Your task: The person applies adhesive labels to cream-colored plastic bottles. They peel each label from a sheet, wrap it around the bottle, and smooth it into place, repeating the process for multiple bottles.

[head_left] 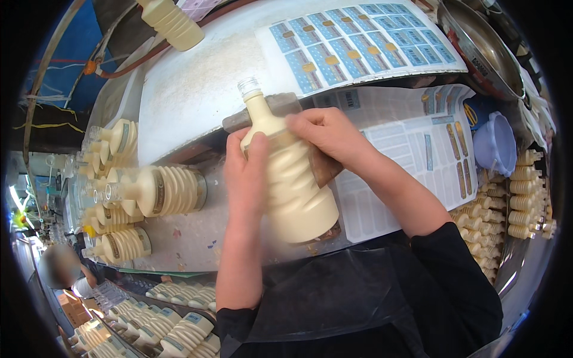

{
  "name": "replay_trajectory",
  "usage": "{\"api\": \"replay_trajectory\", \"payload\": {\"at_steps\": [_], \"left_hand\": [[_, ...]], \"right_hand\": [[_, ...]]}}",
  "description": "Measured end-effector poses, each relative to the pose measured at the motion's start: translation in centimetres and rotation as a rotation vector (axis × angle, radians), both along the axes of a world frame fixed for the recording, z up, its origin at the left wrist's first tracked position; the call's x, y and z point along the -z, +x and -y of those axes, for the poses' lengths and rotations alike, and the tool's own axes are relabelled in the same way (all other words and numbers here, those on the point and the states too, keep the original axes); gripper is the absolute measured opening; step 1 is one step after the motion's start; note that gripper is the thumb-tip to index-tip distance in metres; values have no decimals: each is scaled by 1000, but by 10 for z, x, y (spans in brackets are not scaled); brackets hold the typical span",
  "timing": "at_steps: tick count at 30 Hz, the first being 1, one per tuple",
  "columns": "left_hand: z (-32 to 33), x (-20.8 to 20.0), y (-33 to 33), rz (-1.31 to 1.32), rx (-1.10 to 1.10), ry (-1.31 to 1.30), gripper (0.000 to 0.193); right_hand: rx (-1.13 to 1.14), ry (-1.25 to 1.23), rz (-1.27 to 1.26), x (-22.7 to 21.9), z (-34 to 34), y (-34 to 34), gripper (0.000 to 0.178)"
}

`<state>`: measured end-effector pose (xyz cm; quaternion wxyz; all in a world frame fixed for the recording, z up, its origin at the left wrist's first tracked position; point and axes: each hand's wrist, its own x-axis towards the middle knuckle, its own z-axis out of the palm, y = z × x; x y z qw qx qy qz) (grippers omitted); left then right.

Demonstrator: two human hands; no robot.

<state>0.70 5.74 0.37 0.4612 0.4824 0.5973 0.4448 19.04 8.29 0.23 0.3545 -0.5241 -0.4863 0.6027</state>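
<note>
A ribbed plastic bottle [298, 191] full of cream-coloured liquid, uncapped with a clear threaded neck, is held upright and slightly tilted over the work surface. My left hand [248, 170] wraps its left side, thumb on the shoulder. My right hand [325, 134] grips the upper right side, fingers pressed on the bottle's front near the shoulder. A brown block [271, 107] lies right behind the bottle.
Sheets of blue labels [358, 42] and a partly used label sheet [412, 155] lie ahead and right. Several labelled bottles [161, 191] lie at left; several more [525, 197] are stacked right. A lilac bowl [495, 143] and metal basin [477, 42] sit far right. A person [62, 268] is at lower left.
</note>
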Motion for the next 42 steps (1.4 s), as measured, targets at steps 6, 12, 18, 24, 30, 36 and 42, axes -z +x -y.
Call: {"api": "replay_trajectory", "payload": {"at_steps": [6,12,18,24,30,36,42], "left_hand": [[1,7,-2,10,0,47,42],[1,10,-3,97,2,21,45],[1,9,-4,186,4,33,46],[13,15,-8,443,-18,-94,54],[17,9,-2,220,51,-30,40],[20,12,-6,405,47,-37,37],[19,24,-10,554,31,-54,38]], "right_hand": [[-5,-12,-223,14,1,0,53],[-82,8,-80,6,-1,3,48],[-58,60,-122,12,2,2,48],[184,14,-521,-2,-9,29,32],[261,547,-23,-25,6,-24,38],[371,687,196,11,-3,-15,38],[338,796,311,13,-3,-3,40]]}}
